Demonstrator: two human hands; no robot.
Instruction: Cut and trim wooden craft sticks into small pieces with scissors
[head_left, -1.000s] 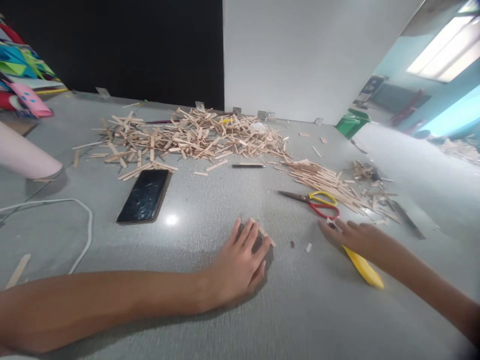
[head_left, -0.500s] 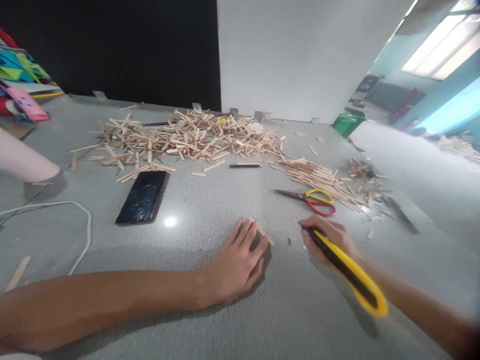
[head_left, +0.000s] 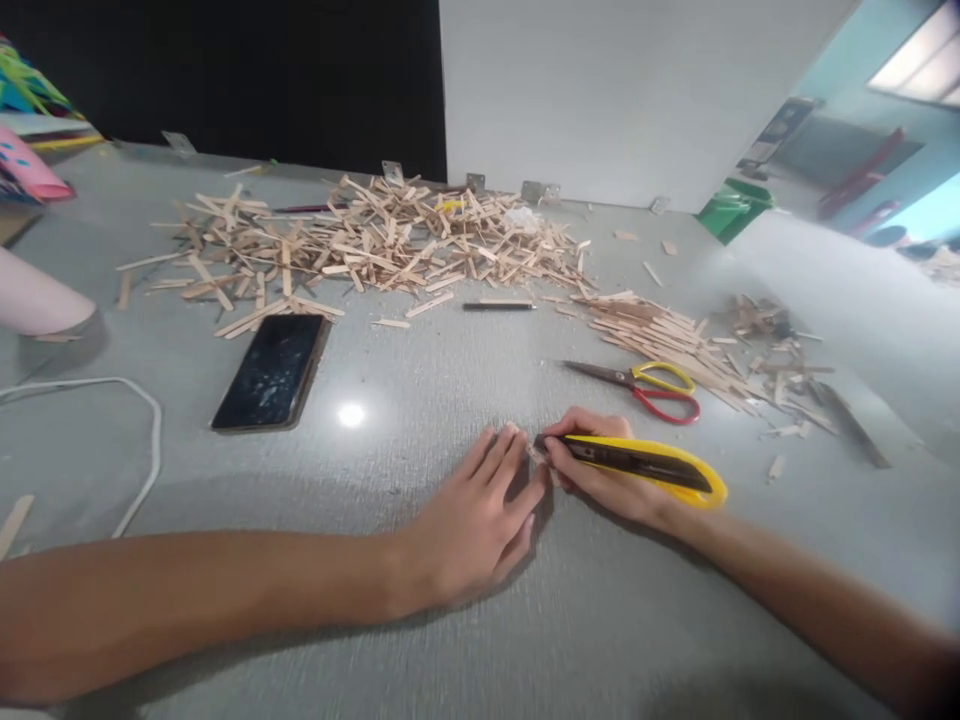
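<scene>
My left hand (head_left: 476, 520) lies on the table with its fingertips pressing a small wooden stick (head_left: 535, 453) down flat. Most of that stick is hidden under the fingers. Wrapped round a yellow and black utility knife (head_left: 645, 468), my right hand (head_left: 592, 455) sits close beside the left fingertips. The knife's front end is at the stick; I cannot tell whether the blade touches it. Scissors (head_left: 637, 382) with one yellow and one red handle lie just beyond my right hand.
A heap of wooden sticks (head_left: 390, 240) spreads along the back, with a neater bundle (head_left: 664, 340) to its right. A pen (head_left: 499, 306), a phone (head_left: 271, 372), a white cable (head_left: 156, 440) and a metal blade (head_left: 855, 425) lie around. A pink cylinder (head_left: 37, 295) stands left.
My right hand has moved left with the utility knife, from apart to right beside the left fingertips. The left hand still presses the stick. The whole view has shifted slightly.
</scene>
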